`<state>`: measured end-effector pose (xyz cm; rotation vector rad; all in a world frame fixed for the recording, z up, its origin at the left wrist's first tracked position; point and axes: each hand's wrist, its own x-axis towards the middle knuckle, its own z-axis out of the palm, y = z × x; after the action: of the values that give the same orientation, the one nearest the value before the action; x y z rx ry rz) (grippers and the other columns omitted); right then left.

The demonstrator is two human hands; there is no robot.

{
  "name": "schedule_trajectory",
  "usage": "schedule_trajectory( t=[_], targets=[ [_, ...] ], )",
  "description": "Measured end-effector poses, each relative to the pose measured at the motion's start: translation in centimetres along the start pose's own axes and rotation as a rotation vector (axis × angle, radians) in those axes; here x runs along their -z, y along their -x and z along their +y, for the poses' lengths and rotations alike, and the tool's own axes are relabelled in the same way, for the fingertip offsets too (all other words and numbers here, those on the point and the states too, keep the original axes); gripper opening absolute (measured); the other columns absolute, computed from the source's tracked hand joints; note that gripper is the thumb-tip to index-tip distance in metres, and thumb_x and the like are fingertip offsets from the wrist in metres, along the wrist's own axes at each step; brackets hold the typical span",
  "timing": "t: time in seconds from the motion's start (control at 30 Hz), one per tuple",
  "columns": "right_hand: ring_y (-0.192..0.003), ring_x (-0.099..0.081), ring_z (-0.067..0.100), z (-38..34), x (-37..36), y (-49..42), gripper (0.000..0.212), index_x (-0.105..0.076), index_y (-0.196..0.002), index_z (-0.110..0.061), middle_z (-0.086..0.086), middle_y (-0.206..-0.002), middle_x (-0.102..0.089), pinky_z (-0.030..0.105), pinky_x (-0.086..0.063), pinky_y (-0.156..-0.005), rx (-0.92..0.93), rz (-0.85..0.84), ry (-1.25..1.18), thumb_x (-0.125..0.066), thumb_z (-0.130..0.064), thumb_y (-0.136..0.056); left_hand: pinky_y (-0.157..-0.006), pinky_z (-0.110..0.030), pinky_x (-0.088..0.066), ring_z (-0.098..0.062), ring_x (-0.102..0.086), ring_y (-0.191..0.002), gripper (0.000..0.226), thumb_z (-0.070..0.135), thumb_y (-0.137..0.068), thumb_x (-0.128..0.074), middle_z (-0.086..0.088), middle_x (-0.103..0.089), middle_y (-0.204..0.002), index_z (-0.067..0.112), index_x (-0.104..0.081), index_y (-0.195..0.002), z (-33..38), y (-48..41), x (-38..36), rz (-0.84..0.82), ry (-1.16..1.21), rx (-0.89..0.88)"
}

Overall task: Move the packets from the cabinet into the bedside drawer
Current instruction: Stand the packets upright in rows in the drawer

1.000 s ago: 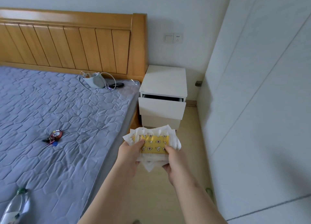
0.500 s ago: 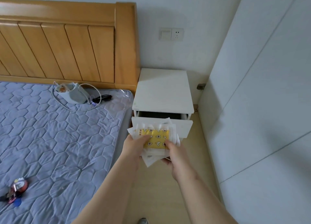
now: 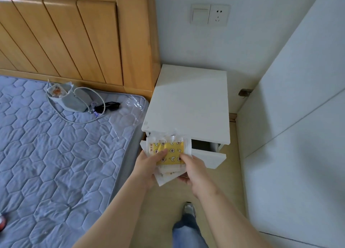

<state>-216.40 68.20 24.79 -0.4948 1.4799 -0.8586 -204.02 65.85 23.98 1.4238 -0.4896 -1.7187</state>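
We grip the packets (image 3: 169,151) with both hands: left hand (image 3: 148,162) thumb on the yellow top one, right hand (image 3: 197,170) pinching the right edge. The stack covers the left half of the open drawer (image 3: 210,159). The nightstand top (image 3: 188,106) overhangs the gap. Bed (image 3: 56,154) on our left, white cabinet (image 3: 298,126) on our right.
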Motion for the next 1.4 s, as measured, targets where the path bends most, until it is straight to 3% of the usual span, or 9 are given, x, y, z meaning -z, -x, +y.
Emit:
schedule_trajectory(
  t=[0.13, 0.37, 0.5, 0.6, 0.67, 0.77, 0.83, 1.13, 1.4],
  targets=[
    [-0.076, -0.058, 0.016, -3.5, 1.0, -6.6, 0.015, -0.06, -0.094, -0.015, 0.002, -0.087, -0.063, 0.026, -0.047, -0.064, -0.007, -0.018, 0.11, -0.046, -0.018, -0.094, -0.059, -0.04, -0.058, -0.027, -0.071, -0.077, 0.03, 0.004, -0.081, -0.069, -0.013, -0.07, -0.096, 0.008, -0.056, -0.108, 1.4, -5.9, -3.0, 0.141, 0.039, 0.024],
    [-0.068, -0.046, 0.012, -4.3, 5.2, -16.0, 0.006, -0.051, -0.093, -0.014, -0.003, -0.077, -0.05, 0.023, -0.036, -0.057, -0.046, 0.062, 0.426, -0.046, -0.018, -0.092, -0.067, -0.044, -0.056, -0.026, -0.068, -0.082, 0.02, 0.004, -0.082, -0.068, -0.009, -0.07, -0.097, 0.014, -0.06, -0.098, 0.4, -13.4, -4.9, 0.327, 0.086, 0.135],
    [-0.072, -0.047, 0.011, -5.2, 5.6, -20.8, 0.009, -0.053, -0.096, -0.016, -0.003, -0.081, -0.052, 0.023, -0.036, -0.058, -0.057, 0.07, 0.514, -0.045, -0.016, -0.092, -0.065, -0.041, -0.056, -0.025, -0.069, -0.082, 0.03, 0.006, -0.081, -0.07, -0.01, -0.07, -0.098, 0.011, -0.059, -0.108, 0.7, -17.4, -4.6, 0.377, 0.026, 0.162],
    [-0.093, -0.053, 0.019, -4.0, 5.6, -23.7, 0.013, -0.055, -0.097, -0.018, 0.0, -0.097, -0.058, 0.027, -0.041, -0.071, -0.047, 0.061, 0.658, -0.043, -0.017, -0.092, -0.063, -0.039, -0.055, -0.023, -0.069, -0.079, 0.022, 0.006, -0.081, -0.07, -0.009, -0.07, -0.097, 0.013, -0.06, -0.1, -0.3, -19.0, -4.0, 0.39, -0.014, 0.207],
    [-0.113, -0.049, 0.025, -2.5, 5.9, -25.4, 0.019, -0.055, -0.107, -0.021, 0.002, -0.113, -0.058, 0.033, -0.041, -0.087, -0.045, 0.021, 0.906, -0.043, -0.02, -0.092, -0.063, -0.039, -0.055, -0.024, -0.068, -0.081, 0.021, 0.007, -0.082, -0.07, -0.009, -0.07, -0.098, 0.014, -0.06, -0.098, -1.4, -19.3, -3.2, 0.414, -0.001, 0.261],
    [-0.132, -0.034, 0.025, -0.8, 6.9, -27.6, 0.045, -0.039, -0.138, -0.022, 0.002, -0.14, -0.044, 0.04, -0.028, -0.104, -0.042, -0.064, 1.309, -0.043, -0.02, -0.094, -0.073, -0.046, -0.055, -0.029, -0.068, -0.093, 0.034, 0.007, -0.083, -0.067, -0.012, -0.069, -0.108, 0.01, -0.059, -0.115, -2.2, -19.8, -2.0, 0.378, 0.041, 0.309],
    [-0.136, -0.027, 0.023, 0.1, 7.3, -28.9, 0.055, -0.028, -0.145, -0.023, 0.0, -0.147, -0.035, 0.046, -0.02, -0.11, -0.085, -0.116, 1.424, -0.042, -0.016, -0.092, -0.078, -0.049, -0.055, -0.031, -0.067, -0.096, 0.038, 0.007, -0.083, -0.066, -0.013, -0.068, -0.11, 0.009, -0.057, -0.12, -2.5, -20.5, -1.2, 0.355, 0.04, 0.32],
    [-0.129, -0.031, 0.026, 3.6, 7.0, -30.0, 0.05, -0.034, -0.136, -0.026, 0.003, -0.139, -0.037, 0.051, -0.023, -0.107, -0.183, -0.136, 1.413, -0.041, -0.011, -0.089, -0.083, -0.053, -0.053, -0.032, -0.067, -0.097, 0.041, 0.009, -0.082, -0.067, -0.012, -0.069, -0.111, 0.011, -0.057, -0.121, -4.3, -22.5, 0.8, 0.328, -0.061, 0.4],
    [-0.125, -0.033, 0.024, 5.9, 6.5, -26.7, 0.039, -0.042, -0.128, -0.028, 0.0, -0.134, -0.04, 0.045, -0.027, -0.101, -0.302, -0.246, 1.35, -0.038, -0.017, -0.091, -0.087, -0.055, -0.052, -0.032, -0.068, -0.095, 0.039, 0.009, -0.079, -0.069, -0.011, -0.07, -0.106, 0.012, -0.058, -0.117, -5.2, -21.3, 1.8, 0.313, -0.105, 0.46]
  ],
)
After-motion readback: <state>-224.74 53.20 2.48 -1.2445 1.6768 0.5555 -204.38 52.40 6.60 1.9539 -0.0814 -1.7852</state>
